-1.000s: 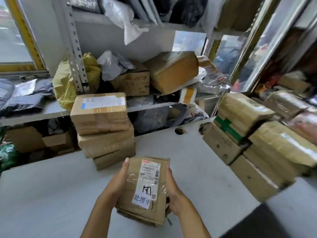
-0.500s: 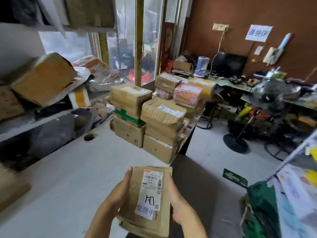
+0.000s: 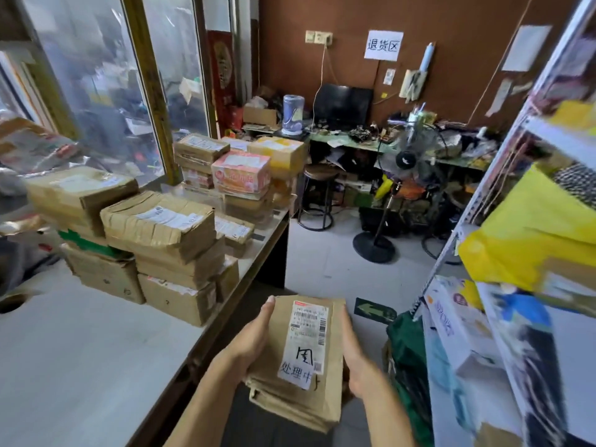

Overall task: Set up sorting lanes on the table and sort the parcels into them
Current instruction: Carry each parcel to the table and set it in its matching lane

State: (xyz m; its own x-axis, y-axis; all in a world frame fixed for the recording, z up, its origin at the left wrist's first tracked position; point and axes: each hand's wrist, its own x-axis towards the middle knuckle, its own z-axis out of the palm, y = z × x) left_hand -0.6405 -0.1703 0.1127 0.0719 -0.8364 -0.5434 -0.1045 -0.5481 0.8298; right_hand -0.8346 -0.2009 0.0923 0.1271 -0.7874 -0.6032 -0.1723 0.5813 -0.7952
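I hold a flat brown cardboard parcel (image 3: 300,359) with a white shipping label and handwritten characters, off the right edge of the white table (image 3: 80,356), over the floor. My left hand (image 3: 250,341) grips its left side with the thumb on top, and my right hand (image 3: 356,356) grips its right side. On the table's far end stand stacks of taped cardboard parcels (image 3: 158,233); behind them are more boxes, among them a pink printed box (image 3: 240,172).
A metal shelf rack (image 3: 503,285) with yellow mailers and other packages stands close on my right. A standing fan (image 3: 403,175), a stool (image 3: 317,195) and a cluttered desk are farther ahead. Tiled floor with a green arrow sticker (image 3: 374,309) lies between table and rack.
My view has swung to the right, from the wall shelves to the table's right end and the room beyond. The parcel in both hands has moved from over the table to beyond its edge.
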